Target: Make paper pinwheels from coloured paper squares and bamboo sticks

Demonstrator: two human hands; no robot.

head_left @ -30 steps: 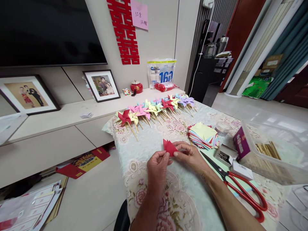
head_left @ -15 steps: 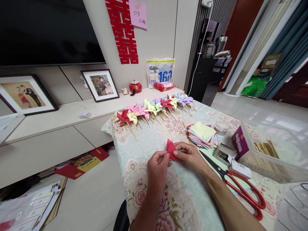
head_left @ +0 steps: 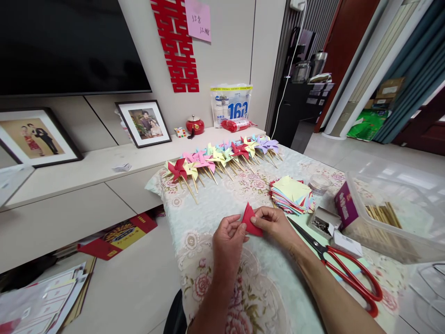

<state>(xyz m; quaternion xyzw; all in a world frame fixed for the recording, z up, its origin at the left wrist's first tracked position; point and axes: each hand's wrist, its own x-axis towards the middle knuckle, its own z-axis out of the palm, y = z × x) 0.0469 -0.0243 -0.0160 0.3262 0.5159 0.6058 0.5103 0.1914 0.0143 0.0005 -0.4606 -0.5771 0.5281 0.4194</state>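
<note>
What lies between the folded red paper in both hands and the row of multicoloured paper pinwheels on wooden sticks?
In the head view, only a bare stretch of pale floral tablecloth shows between the folded red paper and the pinwheels.

Tablecloth [head_left: 208,211]: I'm getting soft, even light
Floor [head_left: 375,156]: glare is shining, 3 o'clock
Screen [head_left: 69,46]: faintly reflecting, 10 o'clock
Picture frame [head_left: 38,137]: I'm seeing wide-angle skew, 9 o'clock

Red paper [head_left: 248,217], solid color, folded to a small triangle. Sharp tip up, slight lean left; bottom edge slants down to the right. Pinched at left and right, outline partly covered. Location: just right of frame center, lower half.
</note>
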